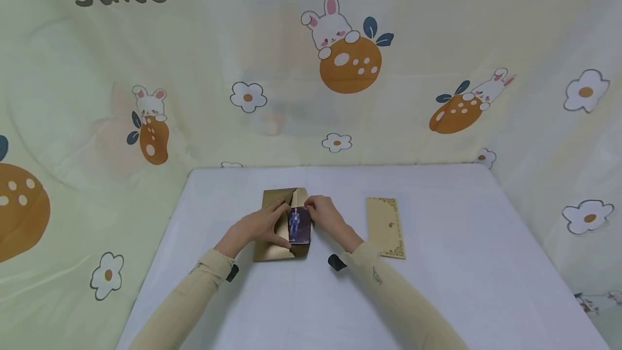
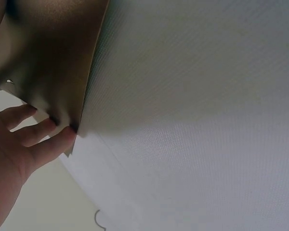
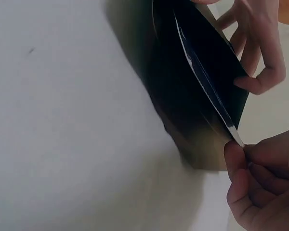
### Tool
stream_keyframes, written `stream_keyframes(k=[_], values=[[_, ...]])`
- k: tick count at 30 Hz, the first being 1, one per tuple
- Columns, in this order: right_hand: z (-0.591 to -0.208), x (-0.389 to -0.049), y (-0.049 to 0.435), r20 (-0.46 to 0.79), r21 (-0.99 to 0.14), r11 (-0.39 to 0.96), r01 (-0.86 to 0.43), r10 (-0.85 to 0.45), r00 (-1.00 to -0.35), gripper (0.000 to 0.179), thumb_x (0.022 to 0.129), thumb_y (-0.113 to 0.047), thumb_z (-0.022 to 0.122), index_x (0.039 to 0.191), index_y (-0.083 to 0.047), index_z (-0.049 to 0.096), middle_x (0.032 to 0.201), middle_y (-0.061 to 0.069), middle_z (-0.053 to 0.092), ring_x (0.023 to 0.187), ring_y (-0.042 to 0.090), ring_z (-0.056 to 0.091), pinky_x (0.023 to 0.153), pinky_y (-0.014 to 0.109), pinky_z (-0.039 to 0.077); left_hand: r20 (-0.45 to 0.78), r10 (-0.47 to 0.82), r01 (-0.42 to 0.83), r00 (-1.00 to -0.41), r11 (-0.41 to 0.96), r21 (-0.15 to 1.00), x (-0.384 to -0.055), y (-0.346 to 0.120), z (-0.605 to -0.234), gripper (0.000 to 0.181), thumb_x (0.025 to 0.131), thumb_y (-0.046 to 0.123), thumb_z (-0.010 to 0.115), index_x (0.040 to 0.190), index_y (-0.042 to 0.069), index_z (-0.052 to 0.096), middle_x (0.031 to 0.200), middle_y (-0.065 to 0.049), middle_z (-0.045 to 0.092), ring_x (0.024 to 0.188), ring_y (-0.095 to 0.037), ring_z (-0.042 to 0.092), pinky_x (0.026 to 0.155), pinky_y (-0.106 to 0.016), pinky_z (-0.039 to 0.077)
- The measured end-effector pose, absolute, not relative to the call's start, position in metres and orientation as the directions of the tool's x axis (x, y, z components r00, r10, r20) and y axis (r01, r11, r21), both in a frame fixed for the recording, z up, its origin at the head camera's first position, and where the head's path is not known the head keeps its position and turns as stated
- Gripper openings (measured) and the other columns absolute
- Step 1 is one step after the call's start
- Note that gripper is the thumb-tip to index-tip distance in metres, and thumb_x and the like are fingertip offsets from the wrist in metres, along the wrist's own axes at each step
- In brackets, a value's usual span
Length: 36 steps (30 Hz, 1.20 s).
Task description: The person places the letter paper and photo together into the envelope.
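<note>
A gold envelope (image 1: pixel 272 253) lies on the white table with its opening toward the right. Over its right part is a dark photo card (image 1: pixel 299 226) printed with a standing figure. My right hand (image 1: pixel 328 217) pinches the card's upper right corner between thumb and fingertip; the right wrist view shows the card's white edge (image 3: pixel 207 91) running into the envelope's dark mouth. My left hand (image 1: pixel 264 226) grips the envelope at its opening, thumb low and fingers high. In the left wrist view, several left fingers (image 2: pixel 53 144) press along the envelope's edge.
A cream card or envelope with gold floral corners (image 1: pixel 384 226) lies flat to the right, beyond my right wrist. Behind the white table (image 1: pixel 437 296) hangs a cream curtain (image 1: pixel 204 42) printed with rabbits, oranges and flowers.
</note>
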State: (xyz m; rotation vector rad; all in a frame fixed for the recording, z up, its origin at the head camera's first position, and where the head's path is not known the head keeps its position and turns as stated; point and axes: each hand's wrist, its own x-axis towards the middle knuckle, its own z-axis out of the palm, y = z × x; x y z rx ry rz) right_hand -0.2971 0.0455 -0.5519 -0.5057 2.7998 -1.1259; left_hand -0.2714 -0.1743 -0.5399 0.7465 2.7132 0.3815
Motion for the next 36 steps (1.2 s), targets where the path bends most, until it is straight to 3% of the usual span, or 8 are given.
stream_keyframes(k=[8, 14, 20, 25, 36], values=[[-0.555, -0.303, 0.026, -0.013, -0.691, 0.668, -0.277, -0.394, -0.919, 0.02, 0.099, -0.003, 0.057, 0.109, 0.003, 0.073, 0.108, 0.017, 0.075, 0.087, 0.02, 0.067, 0.073, 0.03, 0.055, -0.201, 0.555, 0.464, -0.807, 0.807, 0.365, -0.272, -0.176, -0.538, 0.088, 0.073, 0.066, 0.08, 0.139, 0.023, 0.04, 0.165, -0.024, 0.021, 0.143, -0.044, 0.041, 0.104, -0.055, 0.048], [-0.56, -0.307, 0.014, -0.035, -0.685, 0.668, -0.292, -0.43, -0.902, 0.022, 0.1, -0.001, 0.054, 0.11, 0.001, 0.073, 0.102, 0.013, 0.074, 0.078, 0.014, 0.062, 0.069, 0.026, 0.052, -0.183, 0.574, 0.496, -0.798, 0.798, 0.343, -0.273, -0.178, -0.54, 0.097, 0.074, 0.068, 0.077, 0.149, 0.022, 0.035, 0.165, -0.022, 0.021, 0.141, -0.041, 0.044, 0.101, -0.053, 0.05], [-0.56, -0.309, 0.002, -0.049, -0.665, 0.682, -0.304, -0.446, -0.894, 0.022, 0.098, 0.0, 0.053, 0.086, -0.007, 0.071, 0.076, 0.002, 0.063, 0.064, 0.011, 0.05, 0.057, 0.021, 0.04, -0.219, 0.561, 0.469, -0.798, 0.807, 0.358, -0.271, -0.179, -0.537, 0.105, 0.077, 0.066, 0.076, 0.157, 0.021, 0.026, 0.167, -0.021, 0.017, 0.145, -0.04, 0.039, 0.106, -0.053, 0.047], [-0.56, -0.307, -0.002, -0.052, -0.66, 0.698, -0.278, -0.412, -0.91, 0.025, 0.097, 0.0, 0.053, 0.078, -0.009, 0.067, 0.071, 0.001, 0.059, 0.062, 0.011, 0.049, 0.056, 0.021, 0.039, -0.214, 0.564, 0.463, -0.798, 0.8, 0.382, -0.27, -0.179, -0.538, 0.105, 0.077, 0.065, 0.077, 0.157, 0.02, 0.026, 0.167, -0.021, 0.017, 0.147, -0.039, 0.036, 0.109, -0.052, 0.044], [-0.567, -0.304, -0.002, -0.002, -0.723, 0.647, -0.242, -0.352, -0.936, 0.022, 0.095, 0.003, 0.054, 0.088, -0.004, 0.073, 0.078, 0.005, 0.068, 0.066, 0.012, 0.052, 0.058, 0.021, 0.041, -0.198, 0.571, 0.47, -0.797, 0.792, 0.391, -0.27, -0.18, -0.54, 0.101, 0.077, 0.062, 0.079, 0.154, 0.019, 0.029, 0.166, -0.022, 0.016, 0.147, -0.04, 0.036, 0.11, -0.052, 0.043]])
